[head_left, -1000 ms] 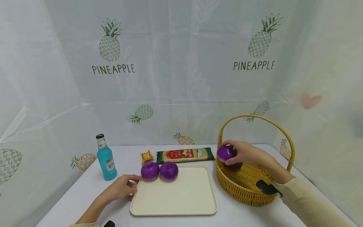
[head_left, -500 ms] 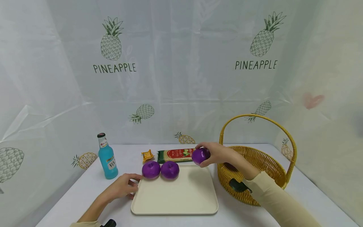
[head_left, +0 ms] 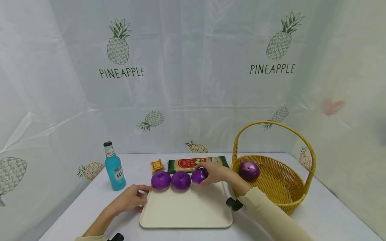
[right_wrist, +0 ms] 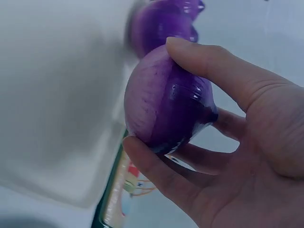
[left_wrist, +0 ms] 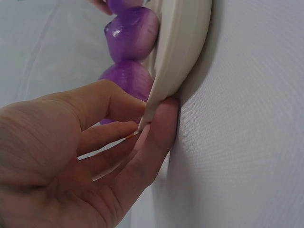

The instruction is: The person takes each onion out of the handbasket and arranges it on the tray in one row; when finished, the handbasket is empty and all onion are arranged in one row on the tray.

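Clasping onion (right_wrist: 164, 102) in right grip (head_left: 213, 172), tray (head_left: 185, 211) in left grip (head_left: 131, 198), underside fingertip (left_wrist: 165, 116) only in left-wrist view

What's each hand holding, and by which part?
Right hand: a purple onion, by opposite sides. Left hand: the cream tray, pinched by its left rim.
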A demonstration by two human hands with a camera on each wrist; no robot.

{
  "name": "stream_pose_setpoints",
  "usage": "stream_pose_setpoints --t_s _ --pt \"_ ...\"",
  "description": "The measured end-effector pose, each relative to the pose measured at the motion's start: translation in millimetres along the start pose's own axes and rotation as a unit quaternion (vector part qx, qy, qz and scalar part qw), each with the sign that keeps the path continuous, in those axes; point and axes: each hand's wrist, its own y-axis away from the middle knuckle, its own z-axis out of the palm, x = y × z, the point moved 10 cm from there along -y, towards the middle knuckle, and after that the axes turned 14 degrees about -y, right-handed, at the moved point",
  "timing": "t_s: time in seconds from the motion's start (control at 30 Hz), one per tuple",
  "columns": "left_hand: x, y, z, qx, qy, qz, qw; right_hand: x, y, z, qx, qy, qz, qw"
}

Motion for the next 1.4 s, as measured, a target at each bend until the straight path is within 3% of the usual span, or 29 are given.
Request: stream_pose_setpoints --t_s 0.5,0.73,1.1,1.4 --pt "-2.4 -1.1 0.9 0.002 -0.003 -0.014 0.9999 21.5 -11.6 15.3 0.019 0.003 0.041 0.999" --pt "-4.5 -1.2 1.8 0.002 -0.005 -0.022 0.9997 17.3 -11.4 16.0 0.018 0.007 0.044 0.999" --pt "-2.2 -0.7 1.2 0.002 -0.003 -0.006 1.0 16.8 -10.5 15.8 0.006 0.017 0.045 0.999" --pt "-3.6 -0.5 1.5 0.003 -0.003 -0.011 0.9999 14.4 -2.7 4.1 0.008 0.014 0.056 0.998"
